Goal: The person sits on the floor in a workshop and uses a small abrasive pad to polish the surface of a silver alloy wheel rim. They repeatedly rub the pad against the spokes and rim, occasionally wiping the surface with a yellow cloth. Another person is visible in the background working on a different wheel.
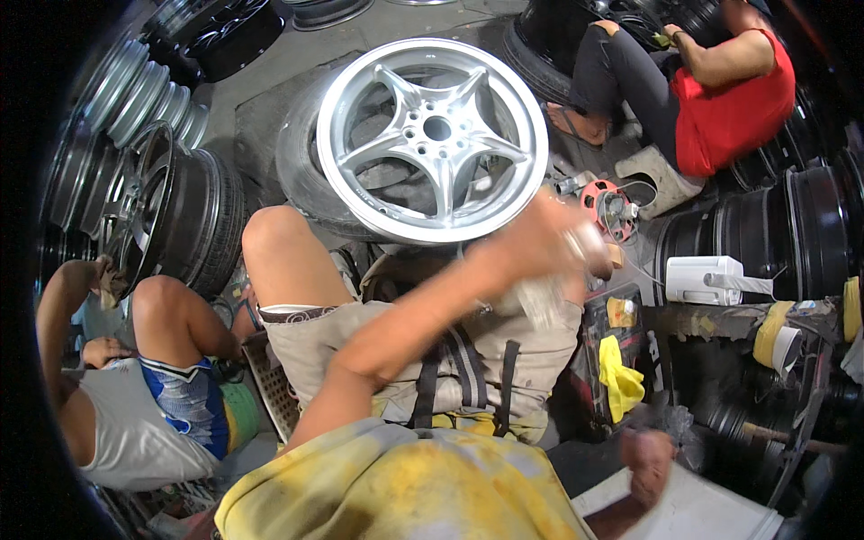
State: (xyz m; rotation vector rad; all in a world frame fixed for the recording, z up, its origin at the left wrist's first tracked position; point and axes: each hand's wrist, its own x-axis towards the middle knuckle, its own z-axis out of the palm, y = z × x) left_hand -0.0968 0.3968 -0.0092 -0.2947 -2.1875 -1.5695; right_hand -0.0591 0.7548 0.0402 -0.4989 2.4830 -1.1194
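Stacked rims [148, 90] stand around a silver wheel [439, 113] lying face-up on a worn tyre [300, 171], best cleared smoothly by the left hand [565, 232], too blurred to tell its fingers' grip, while the right hand [648, 457] curls its fingers fist-like and a brown crate [273, 385] hides its contents.

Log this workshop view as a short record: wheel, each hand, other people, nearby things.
Wheel: silver five-spoke rim, face up over a dark tire
Left hand: by the rim's near right edge, motion-blurred; pale item at it, kind unclear
Right hand: lower right, away from the rim; grip unclear
Others: person in red; person in pale top
Nearby: yellow cloth
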